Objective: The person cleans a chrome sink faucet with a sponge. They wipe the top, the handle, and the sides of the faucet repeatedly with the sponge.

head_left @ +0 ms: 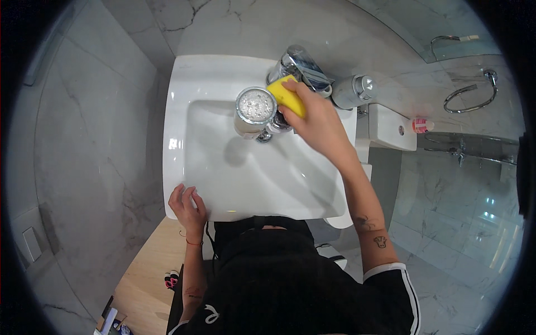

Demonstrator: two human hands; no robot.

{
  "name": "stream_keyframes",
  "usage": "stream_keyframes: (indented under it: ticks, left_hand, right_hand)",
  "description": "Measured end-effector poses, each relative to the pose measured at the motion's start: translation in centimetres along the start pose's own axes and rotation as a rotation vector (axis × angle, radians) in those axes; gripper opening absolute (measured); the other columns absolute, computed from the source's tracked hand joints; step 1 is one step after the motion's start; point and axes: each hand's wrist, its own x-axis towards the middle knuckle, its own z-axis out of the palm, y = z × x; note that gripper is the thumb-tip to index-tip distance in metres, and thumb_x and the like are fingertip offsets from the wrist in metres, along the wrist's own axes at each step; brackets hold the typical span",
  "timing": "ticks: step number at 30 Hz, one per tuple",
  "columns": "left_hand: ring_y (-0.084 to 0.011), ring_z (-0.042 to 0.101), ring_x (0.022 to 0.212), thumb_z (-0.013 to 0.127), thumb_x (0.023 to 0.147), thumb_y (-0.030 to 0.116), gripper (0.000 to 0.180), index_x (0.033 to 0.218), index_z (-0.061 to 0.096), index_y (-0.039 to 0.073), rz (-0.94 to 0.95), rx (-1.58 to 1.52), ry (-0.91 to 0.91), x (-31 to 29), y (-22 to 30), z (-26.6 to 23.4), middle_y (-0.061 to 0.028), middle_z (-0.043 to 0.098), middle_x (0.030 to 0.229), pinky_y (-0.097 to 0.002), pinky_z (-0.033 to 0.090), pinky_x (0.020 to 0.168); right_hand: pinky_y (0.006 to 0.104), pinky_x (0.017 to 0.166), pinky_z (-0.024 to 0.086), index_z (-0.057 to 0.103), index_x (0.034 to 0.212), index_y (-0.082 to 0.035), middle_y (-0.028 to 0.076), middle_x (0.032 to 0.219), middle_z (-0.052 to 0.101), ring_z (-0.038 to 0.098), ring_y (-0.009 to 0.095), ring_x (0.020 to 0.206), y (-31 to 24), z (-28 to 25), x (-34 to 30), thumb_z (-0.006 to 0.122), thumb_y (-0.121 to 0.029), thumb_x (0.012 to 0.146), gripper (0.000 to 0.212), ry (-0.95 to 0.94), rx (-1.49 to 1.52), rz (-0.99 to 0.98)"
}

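My right hand [318, 120] is closed round a yellow sponge [283, 100] near the back of the white washbasin [218, 184]. Just left of the sponge, a clear glass [254, 114] with whitish bubbles at its top is in the basin, by the chrome tap [304, 67]. Whether the sponge touches its rim I cannot tell. The tap is partly covered by my right hand and the sponge. At the basin's front left corner my left hand [188, 207] rests on the rim, fingers loosely bent and apart, holding nothing.
A grey dispenser with a chrome top [357, 91] stands on the basin's back right corner. Farther right are a white toilet cistern [393, 127], a pink item [421, 125] and a wall-mounted towel ring [469, 99]. A marble wall [95, 128] rises at the left.
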Motion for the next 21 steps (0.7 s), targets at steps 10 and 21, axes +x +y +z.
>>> stream_keyframes:
  ticks: [10,21]
  left_hand:
    - [-0.0319,0.046,0.106,0.058,0.079,0.001,0.018,0.097,0.059,0.005,-0.012,-0.015,-0.05,0.6,0.5,0.0,-0.0142,0.049,0.115,-0.0408,0.04,0.089]
    - [-0.033,0.048,0.106,0.059,0.078,-0.001,0.02,0.098,0.059,0.004,0.005,-0.037,-0.044,0.2,-0.1,0.0,-0.0169,0.05,0.114,-0.0399,0.041,0.087]
  right_hand:
    - [0.0432,0.096,0.04,0.052,0.116,-0.008,0.018,0.132,0.044,0.043,0.038,0.121,1.3,-1.5,-3.9,0.062,-0.011,0.068,0.049,0.052,0.06,-0.254]
    - [0.0408,0.09,0.046,0.056,0.12,-0.011,0.009,0.128,0.051,0.047,0.038,0.112,1.1,1.6,-2.9,0.062,-0.001,0.072,0.05,0.053,-0.093,-0.244]
